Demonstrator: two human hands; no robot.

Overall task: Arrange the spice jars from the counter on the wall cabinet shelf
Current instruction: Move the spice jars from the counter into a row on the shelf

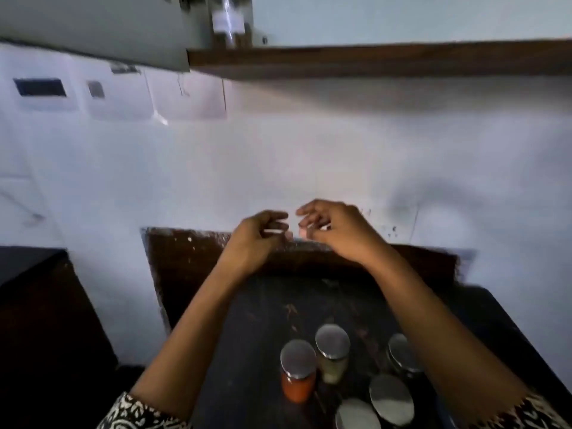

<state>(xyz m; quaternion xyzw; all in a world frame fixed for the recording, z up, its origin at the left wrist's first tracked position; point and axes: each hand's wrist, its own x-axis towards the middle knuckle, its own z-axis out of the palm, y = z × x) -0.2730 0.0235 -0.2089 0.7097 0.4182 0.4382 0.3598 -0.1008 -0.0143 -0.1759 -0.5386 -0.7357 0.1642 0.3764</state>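
Several glass spice jars with shiny metal lids stand on the dark counter [253, 320] near its front edge. One holds red-orange powder [297, 370], one a pale yellowish spice [332, 351], and others [391, 399] show mostly their lids. My left hand [258, 236] and my right hand [332, 227] hover close together above the back of the counter, fingers loosely curled and apart, holding nothing. High up, the wooden wall cabinet shelf [371, 58] carries a blurred jar with a white label [227, 24] at its left end.
A grey cabinet door [93, 29] hangs open at the upper left. The white tiled wall [278, 150] has switch plates [40, 87] on its left side. A lower dark surface [37, 305] lies to the left of the counter.
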